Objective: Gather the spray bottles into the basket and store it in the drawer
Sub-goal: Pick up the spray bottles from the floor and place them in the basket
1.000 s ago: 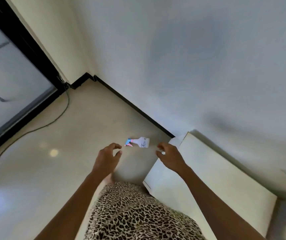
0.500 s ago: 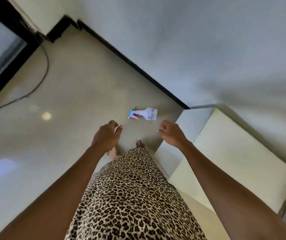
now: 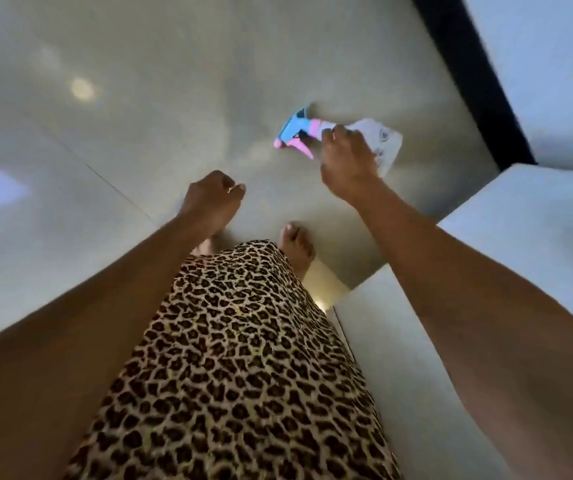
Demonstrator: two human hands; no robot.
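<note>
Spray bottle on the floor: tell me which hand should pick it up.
Right. The right hand already reaches over the neck of the spray bottle lying on the floor; the left hand hangs loosely curled, apart from it.

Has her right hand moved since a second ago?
Yes. The right hand has reached forward, away from the white cabinet, onto the spray bottle on the floor.
</note>
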